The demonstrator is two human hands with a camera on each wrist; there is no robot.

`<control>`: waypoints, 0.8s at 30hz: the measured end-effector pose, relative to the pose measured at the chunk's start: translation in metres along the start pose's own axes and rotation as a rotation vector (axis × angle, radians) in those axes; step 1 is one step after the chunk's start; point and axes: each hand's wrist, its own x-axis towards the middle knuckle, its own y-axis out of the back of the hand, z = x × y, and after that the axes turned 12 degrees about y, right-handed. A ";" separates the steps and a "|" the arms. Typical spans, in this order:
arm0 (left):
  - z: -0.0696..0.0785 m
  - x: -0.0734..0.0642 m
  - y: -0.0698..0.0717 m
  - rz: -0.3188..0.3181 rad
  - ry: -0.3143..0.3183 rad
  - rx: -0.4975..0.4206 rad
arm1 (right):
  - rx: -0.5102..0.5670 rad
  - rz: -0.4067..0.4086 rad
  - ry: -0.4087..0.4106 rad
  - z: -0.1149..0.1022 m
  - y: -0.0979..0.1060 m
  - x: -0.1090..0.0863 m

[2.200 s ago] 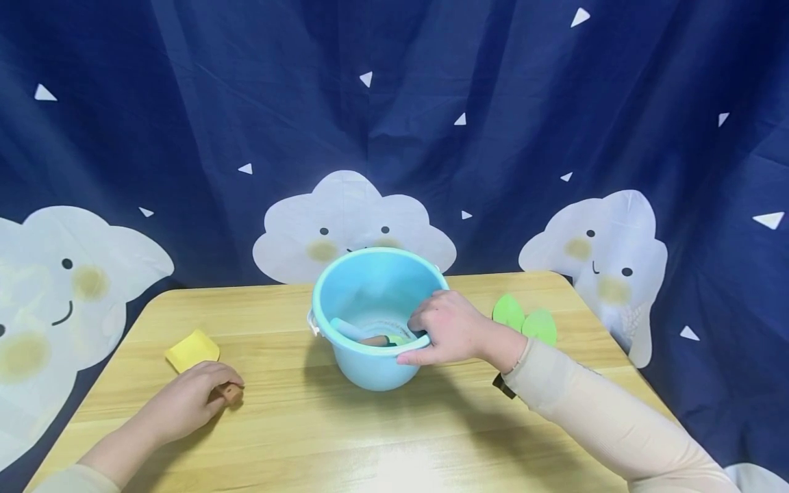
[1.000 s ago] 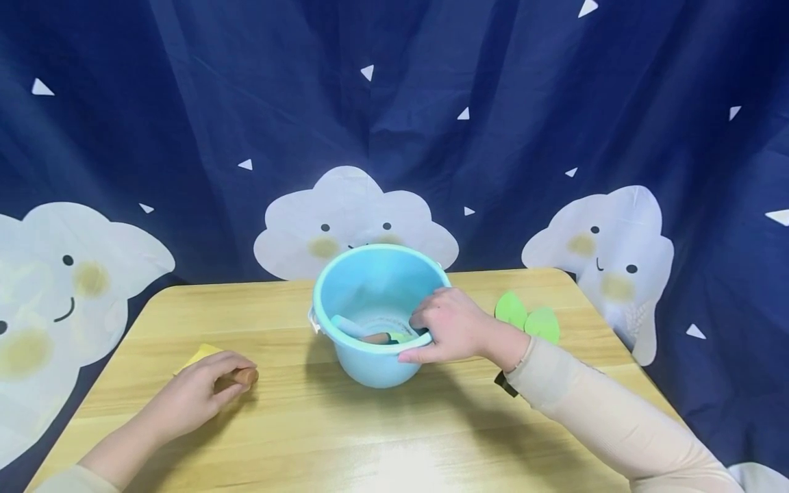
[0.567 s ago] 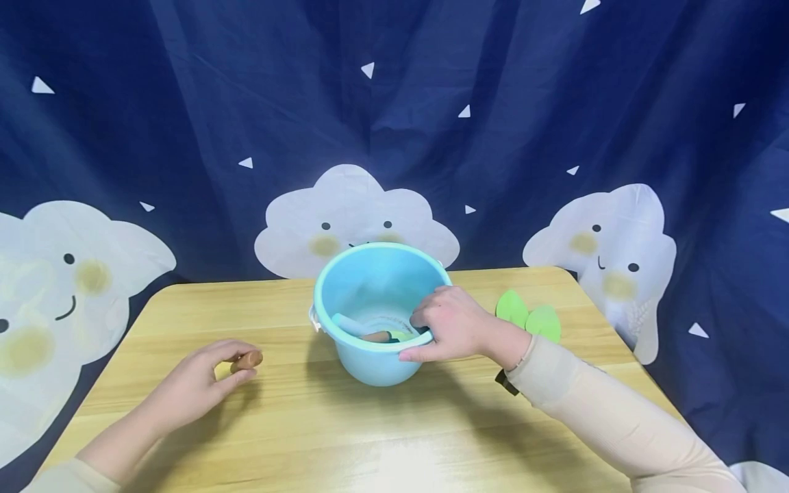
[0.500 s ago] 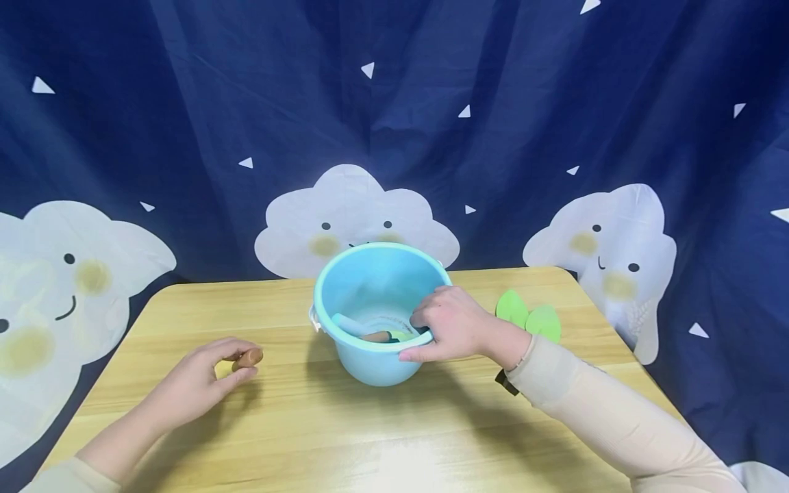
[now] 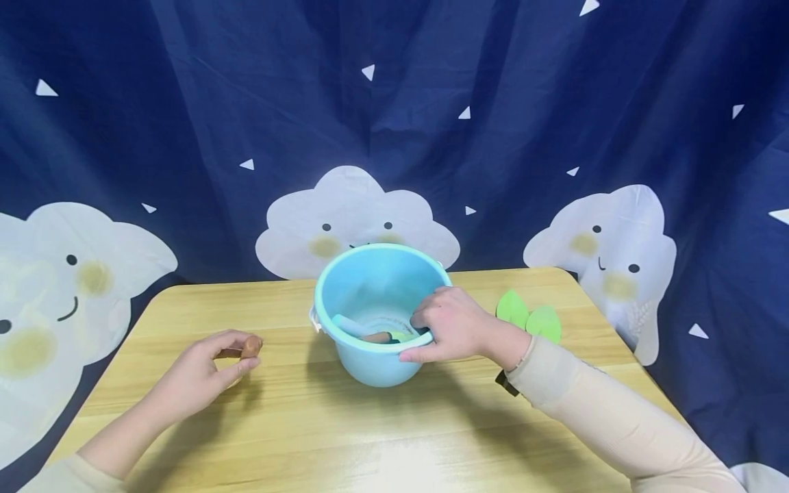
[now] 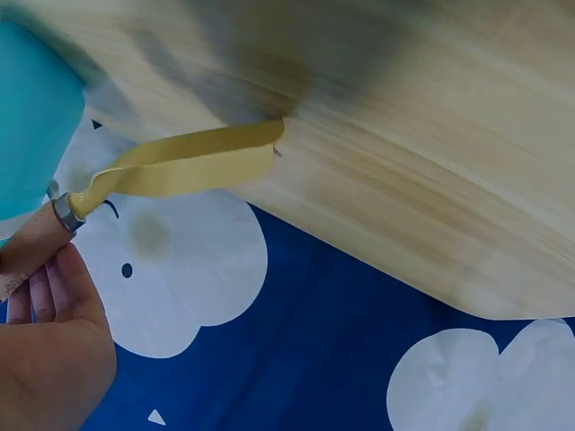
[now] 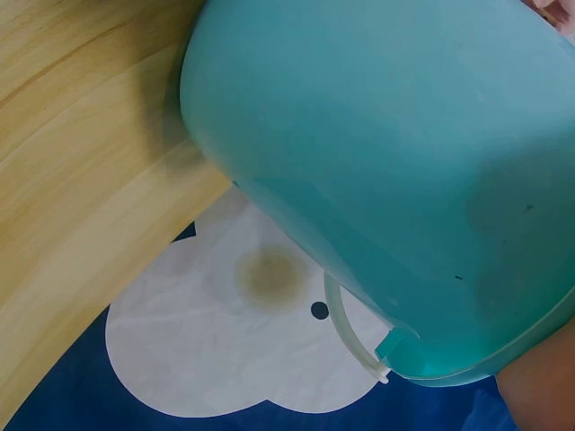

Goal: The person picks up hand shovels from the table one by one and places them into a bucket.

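My left hand (image 5: pixel 196 375) pinches the wooden handle (image 5: pixel 251 346) of a small garden trowel left of the bucket. In the left wrist view the yellow blade of the trowel (image 6: pixel 198 164) points away from the fingers, above the table; the head view hides it behind the hand. A light blue bucket (image 5: pixel 370 366) stands upright mid-table. Over its near right rim my right hand (image 5: pixel 455 327) grips, thumb outside and fingers inside. Within the bucket lie a wooden-handled tool (image 5: pixel 374 337) with a green part and a light blue piece (image 5: pixel 349 325), both partly hidden by the rim.
Two green leaf-shaped pieces (image 5: pixel 543 324) lie on the table right of the bucket, by the right forearm. The wooden table (image 5: pixel 296 438) ends at a dark blue curtain (image 5: pixel 394 123) with cloud prints. A white bucket handle (image 5: pixel 314 320) hangs at its left side.
My left hand has lifted the trowel from the table, moving slightly right and up; the yellow blade has gone from sight in the head view. The right hand keeps its grip on the bucket.
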 end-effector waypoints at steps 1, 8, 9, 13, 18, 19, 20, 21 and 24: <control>0.001 0.000 0.000 0.006 0.010 -0.010 | -0.001 0.000 -0.001 0.000 0.000 0.000; 0.009 0.002 0.001 0.015 0.056 -0.108 | 0.001 0.000 -0.002 0.000 0.000 0.000; 0.011 0.002 0.001 0.014 0.061 -0.125 | 0.002 0.001 -0.002 0.000 0.000 0.000; 0.015 0.003 0.002 0.017 0.082 -0.157 | 0.004 0.003 -0.001 0.000 0.000 0.000; 0.017 0.004 0.002 0.007 0.128 -0.178 | 0.003 0.007 0.002 0.000 0.001 0.000; 0.017 0.005 0.003 0.003 0.136 -0.185 | 0.003 0.007 0.003 0.000 0.001 0.000; 0.017 0.005 0.003 -0.001 0.144 -0.197 | 0.003 0.007 0.004 0.000 0.000 0.000; 0.017 0.006 0.003 -0.003 0.147 -0.206 | 0.003 0.006 0.004 0.000 0.000 0.000; 0.016 0.007 0.004 -0.004 0.149 -0.238 | 0.002 0.002 0.005 0.000 0.000 0.000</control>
